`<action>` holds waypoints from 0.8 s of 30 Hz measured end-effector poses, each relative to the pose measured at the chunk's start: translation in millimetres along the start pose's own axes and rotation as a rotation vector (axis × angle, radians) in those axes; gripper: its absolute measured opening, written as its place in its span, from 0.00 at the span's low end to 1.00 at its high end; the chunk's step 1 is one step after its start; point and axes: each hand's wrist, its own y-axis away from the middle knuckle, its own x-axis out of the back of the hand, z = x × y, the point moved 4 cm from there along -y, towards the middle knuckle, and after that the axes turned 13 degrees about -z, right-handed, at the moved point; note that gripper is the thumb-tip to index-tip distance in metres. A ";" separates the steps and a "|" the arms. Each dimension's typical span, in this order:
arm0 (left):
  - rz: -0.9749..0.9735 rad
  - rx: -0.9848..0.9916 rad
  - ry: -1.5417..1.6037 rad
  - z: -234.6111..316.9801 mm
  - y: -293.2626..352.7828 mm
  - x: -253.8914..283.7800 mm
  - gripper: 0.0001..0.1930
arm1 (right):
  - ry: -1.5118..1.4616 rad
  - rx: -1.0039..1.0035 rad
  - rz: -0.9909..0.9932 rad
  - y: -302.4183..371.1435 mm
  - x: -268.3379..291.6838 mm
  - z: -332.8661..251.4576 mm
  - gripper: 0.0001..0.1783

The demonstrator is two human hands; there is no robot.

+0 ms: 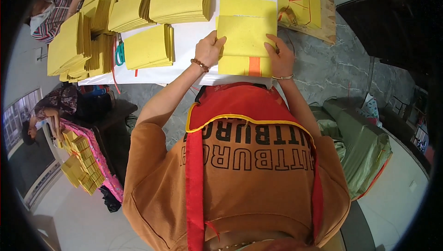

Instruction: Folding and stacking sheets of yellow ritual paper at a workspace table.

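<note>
In front of me at the table's near edge lies a yellow paper stack point(247, 36), with an orange-red strip point(254, 66) across its near part. My left hand point(210, 49) grips its left edge, thumb along the side and fingers curled. At the opposite edge, my right hand point(279, 56) closes over the paper with thumb and fingers. Another yellow sheet point(247, 6) shows just beyond the stack. Whatever lies beneath the upper sheets is hidden.
Several yellow paper bundles point(180, 2) cover the white-topped table point(191, 34) to the left. Teal-handled scissors point(120, 53) lie among them. Bundles tied with red string point(304, 2) rest on a wooden board at right. Green wrapped packages point(355, 145) stand behind. Two people sit at far left.
</note>
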 end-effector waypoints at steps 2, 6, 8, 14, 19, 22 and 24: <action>-0.017 0.030 -0.022 -0.9 -3.9 0.4 0.15 | 0.020 -0.023 -0.003 -2.0 0.6 -3.0 0.15; -0.058 0.071 -0.023 2.4 -6.0 3.0 0.16 | 0.013 -0.084 0.018 -6.5 -3.4 7.1 0.14; -0.066 0.081 0.021 2.3 -7.0 3.1 0.15 | -0.002 -0.104 0.020 -10.5 -5.7 13.0 0.14; 0.055 -0.035 0.304 5.6 2.4 6.2 0.13 | -0.010 -0.130 0.030 -12.7 -7.2 16.0 0.13; 0.201 -0.591 -0.591 73.2 36.2 8.9 0.23 | -0.012 -0.103 0.031 -13.0 -8.1 18.5 0.12; 0.044 -0.585 -0.741 63.9 20.3 -25.2 0.28 | 0.019 -0.141 0.007 -14.6 -6.3 12.0 0.13; -0.060 -0.591 -0.897 52.2 15.0 -40.7 0.31 | 0.047 -0.030 0.052 -15.0 -5.8 8.4 0.13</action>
